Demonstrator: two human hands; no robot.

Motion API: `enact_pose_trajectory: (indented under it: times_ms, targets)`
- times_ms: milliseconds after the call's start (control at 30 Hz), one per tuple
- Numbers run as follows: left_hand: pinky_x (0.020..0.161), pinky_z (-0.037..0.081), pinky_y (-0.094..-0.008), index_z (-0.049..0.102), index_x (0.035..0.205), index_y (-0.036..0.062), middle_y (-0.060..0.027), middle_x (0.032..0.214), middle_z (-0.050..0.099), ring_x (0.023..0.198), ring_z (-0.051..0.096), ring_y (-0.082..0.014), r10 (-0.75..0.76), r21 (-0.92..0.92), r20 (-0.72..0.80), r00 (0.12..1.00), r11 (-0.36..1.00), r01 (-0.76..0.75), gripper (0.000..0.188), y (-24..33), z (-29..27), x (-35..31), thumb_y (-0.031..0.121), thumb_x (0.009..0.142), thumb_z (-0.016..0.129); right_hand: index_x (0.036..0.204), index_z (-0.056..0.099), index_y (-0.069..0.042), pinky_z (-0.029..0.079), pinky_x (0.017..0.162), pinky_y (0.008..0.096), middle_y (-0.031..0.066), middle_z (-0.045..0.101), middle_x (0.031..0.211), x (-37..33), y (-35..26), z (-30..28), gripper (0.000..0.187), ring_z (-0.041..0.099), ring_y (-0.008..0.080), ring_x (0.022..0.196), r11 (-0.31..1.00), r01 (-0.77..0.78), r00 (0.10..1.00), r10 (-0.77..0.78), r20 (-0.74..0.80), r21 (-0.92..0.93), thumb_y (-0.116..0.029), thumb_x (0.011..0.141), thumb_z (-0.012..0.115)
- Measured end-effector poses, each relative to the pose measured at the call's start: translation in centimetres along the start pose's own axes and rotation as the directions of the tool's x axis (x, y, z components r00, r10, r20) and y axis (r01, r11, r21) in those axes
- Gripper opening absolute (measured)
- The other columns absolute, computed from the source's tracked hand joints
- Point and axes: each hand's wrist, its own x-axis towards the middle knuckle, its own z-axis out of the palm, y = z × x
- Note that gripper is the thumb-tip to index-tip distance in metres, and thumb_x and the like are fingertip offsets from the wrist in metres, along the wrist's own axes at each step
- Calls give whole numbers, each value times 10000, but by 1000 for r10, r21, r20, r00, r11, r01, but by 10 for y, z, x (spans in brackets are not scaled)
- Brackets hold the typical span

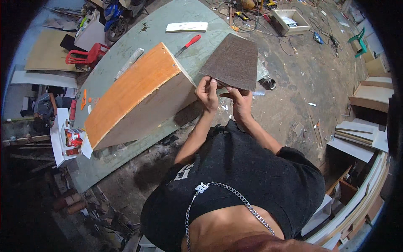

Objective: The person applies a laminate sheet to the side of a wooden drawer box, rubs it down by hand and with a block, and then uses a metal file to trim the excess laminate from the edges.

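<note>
A dark brown sheet point(232, 62) with a coarse, grainy surface is held up over the table's right edge, its near edge toward me. My left hand point(208, 95) pinches that near edge at its left end, thumb on top. Farther right along the same edge, my right hand point(241, 103) grips it, with some fingers hidden beneath. Just left of my hands, a long wooden piece point(134, 94) with an orange-brown top and a dark brown side rests on a green table point(138, 42). Beyond it lies a red-handled tool with a flat blade point(192, 41).
A white strip point(187, 27) lies at the table's far side. An open white box point(63, 138) holding red containers stands at its left end. Tools, cables and a wooden tray point(290, 22) litter the floor. Another person point(46, 107) is at far left; boards point(357, 134) are stacked at right.
</note>
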Motion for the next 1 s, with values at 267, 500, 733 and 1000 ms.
enact_pose_trajectory:
  times_ms: [267, 500, 733, 1000]
  targets:
    - [566, 430, -214, 561, 908, 52, 25, 806, 580, 697, 534, -48, -168, -80, 26, 985, 982, 170, 127, 4, 13, -8, 165, 949, 519, 1080, 581, 3, 563, 719, 411, 105, 650, 998, 5, -7, -3, 256, 640, 229, 930, 983, -93, 996, 92, 9, 159, -24, 827, 604]
    - [748, 426, -216, 575, 1023, 38, 25, 958, 576, 858, 502, -55, -293, -279, 70, 954, 912, 300, 172, -3, 15, -13, 184, 970, 500, 1078, 580, -10, 558, 717, 444, 89, 643, 986, 6, -4, -1, 268, 624, 231, 943, 996, 3, 994, 7, -110, 94, -22, 814, 626]
    - [809, 409, -242, 579, 1010, -12, -13, 975, 572, 906, 506, -93, -75, -76, 84, 994, 994, 82, 171, 3, 16, -7, 131, 958, 502, 1057, 588, 21, 524, 853, 405, 97, 645, 972, 12, 2, -15, 298, 627, 210, 903, 990, 143, 988, -143, -49, -4, 40, 763, 631]
    - [853, 408, -272, 579, 1031, -35, -51, 1004, 570, 931, 521, -131, 35, -24, 55, 998, 999, -34, 176, -5, 24, 0, 105, 961, 499, 1011, 588, -9, 447, 806, 308, 65, 625, 978, 40, 1, -19, 315, 583, 162, 891, 968, 218, 975, -220, 4, 123, 65, 707, 625]
